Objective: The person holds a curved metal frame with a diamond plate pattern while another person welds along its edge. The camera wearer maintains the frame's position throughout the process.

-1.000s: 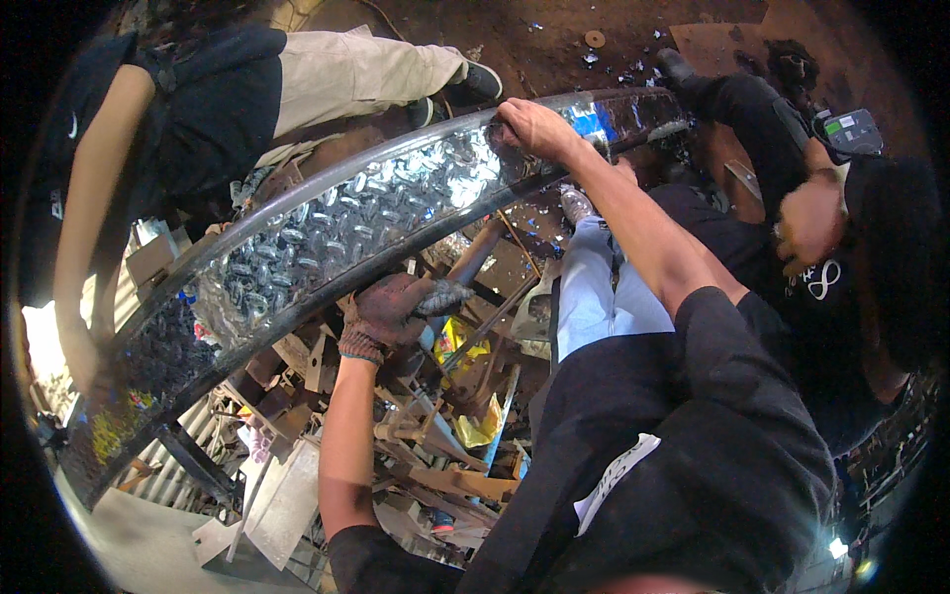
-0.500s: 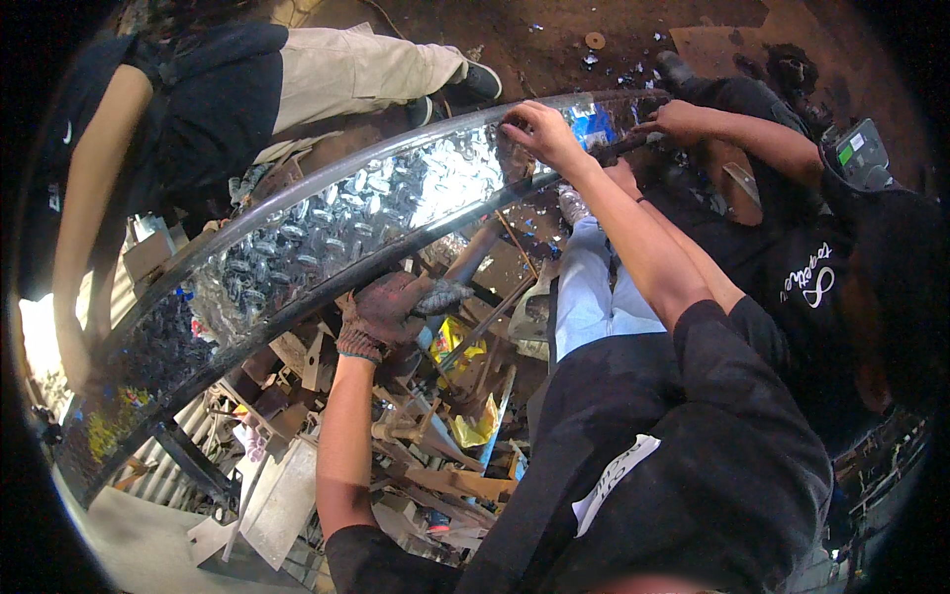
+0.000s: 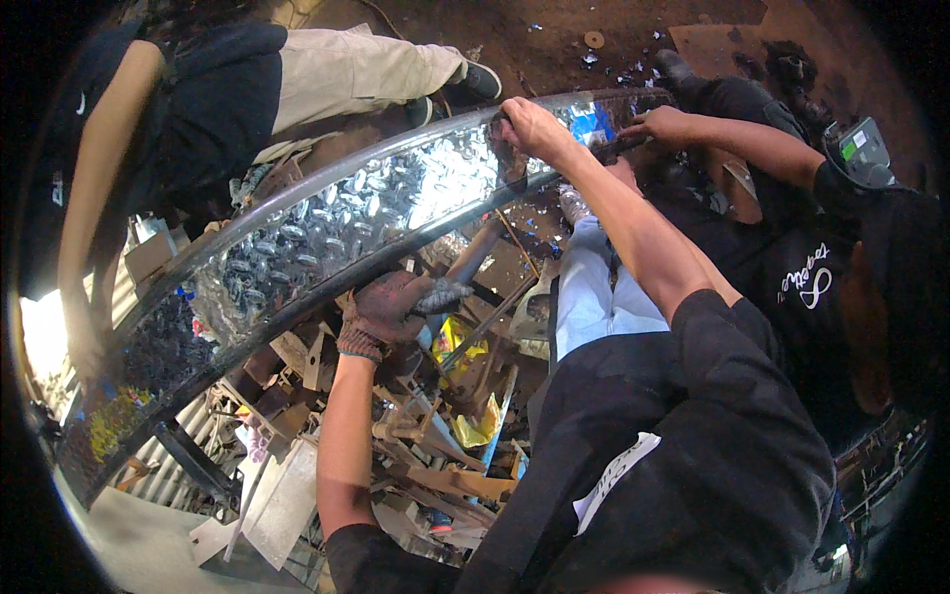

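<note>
Two hands of the wearer are on one long sheet of shiny tread-patterned metal (image 3: 327,233), which runs in a bowed line from low on the left side of the view up to the far right.

Left hand (image 3: 391,307), in a worn dark glove, sits under the sheet's near edge about midway along; fingers curled loosely around the edge, seemingly to carry weight from below. Whether the grip is tight cannot be told.

Right hand (image 3: 529,129), bare, arm stretched out, rests on the sheet's upper face toward its far end; fingers pressed together and bent over the top edge, likely steadying it against tipping.

Beyond that hand a co-worker's hand (image 3: 668,127) touches the same far end. Another person in pale trousers (image 3: 356,69) stands on the sheet's far side.

Below the sheet: a heap of scrap metal and wood offcuts (image 3: 435,436).

Against the earlier frames: the right hand holds nearly the same spot on the top edge, the gloved hand is unmoved, and the co-worker's arm has reached further in along the sheet.
</note>
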The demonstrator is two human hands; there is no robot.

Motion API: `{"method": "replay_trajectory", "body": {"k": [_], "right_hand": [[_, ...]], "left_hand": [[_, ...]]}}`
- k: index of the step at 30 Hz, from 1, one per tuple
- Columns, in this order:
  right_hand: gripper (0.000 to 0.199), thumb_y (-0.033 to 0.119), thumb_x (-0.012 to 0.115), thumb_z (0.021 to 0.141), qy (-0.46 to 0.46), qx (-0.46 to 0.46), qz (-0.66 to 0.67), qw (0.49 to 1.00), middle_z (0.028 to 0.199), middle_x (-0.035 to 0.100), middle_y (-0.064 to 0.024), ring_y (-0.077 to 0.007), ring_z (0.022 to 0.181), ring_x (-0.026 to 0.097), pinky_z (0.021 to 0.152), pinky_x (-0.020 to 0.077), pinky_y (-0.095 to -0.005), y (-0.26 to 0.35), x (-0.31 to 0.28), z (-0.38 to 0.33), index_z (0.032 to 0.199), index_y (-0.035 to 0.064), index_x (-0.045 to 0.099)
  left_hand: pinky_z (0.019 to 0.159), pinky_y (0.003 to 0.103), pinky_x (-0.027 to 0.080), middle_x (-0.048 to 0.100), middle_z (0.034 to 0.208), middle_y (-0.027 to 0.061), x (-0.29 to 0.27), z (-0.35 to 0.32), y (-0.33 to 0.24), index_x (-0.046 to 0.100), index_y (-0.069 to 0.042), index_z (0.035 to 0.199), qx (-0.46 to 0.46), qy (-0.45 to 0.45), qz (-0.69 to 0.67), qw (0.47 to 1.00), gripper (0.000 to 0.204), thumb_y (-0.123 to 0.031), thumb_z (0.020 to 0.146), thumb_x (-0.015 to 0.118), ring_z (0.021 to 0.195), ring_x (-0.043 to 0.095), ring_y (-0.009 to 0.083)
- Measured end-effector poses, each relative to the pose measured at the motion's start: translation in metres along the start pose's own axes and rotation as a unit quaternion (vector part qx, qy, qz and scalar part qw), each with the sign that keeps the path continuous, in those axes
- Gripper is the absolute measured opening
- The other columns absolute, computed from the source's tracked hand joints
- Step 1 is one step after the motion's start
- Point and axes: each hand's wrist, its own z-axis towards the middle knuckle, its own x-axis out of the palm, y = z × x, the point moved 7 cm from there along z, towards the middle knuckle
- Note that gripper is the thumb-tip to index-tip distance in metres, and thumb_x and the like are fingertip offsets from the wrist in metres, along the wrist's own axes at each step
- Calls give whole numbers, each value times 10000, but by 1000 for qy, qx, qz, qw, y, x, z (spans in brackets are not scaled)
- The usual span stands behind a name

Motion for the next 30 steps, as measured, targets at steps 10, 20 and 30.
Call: {"method": "replay_trajectory", "body": {"k": [10,20,30], "right_hand": [[196,153,603,835,-62,86,98,989,981,603,-223,-406,927,578,806,473,-452,-9,-15,-6,930,-16,573],[194,123,625,814,-59,4,88,994,960,610,-170,-362,921,600,772,503,-401,7,-19,-11,984,30,608],[191,139,585,823,-2,-73,-13,997,898,557,-192,-384,898,566,779,472,-450,8,-6,-4,934,4,506]], "left_hand": [[718,394,533,626,910,65,4,-2,3,612,-166,1006,6,-24,4,1000,457,-185,557,699,838,629,285],[724,410,520,612,939,87,4,-2,5,600,-159,1080,16,4,-15,1000,538,-270,575,749,866,618,310],[724,396,528,629,921,78,2,-1,3,606,-154,1034,5,-10,-21,1000,485,-184,556,683,855,630,295]]}}
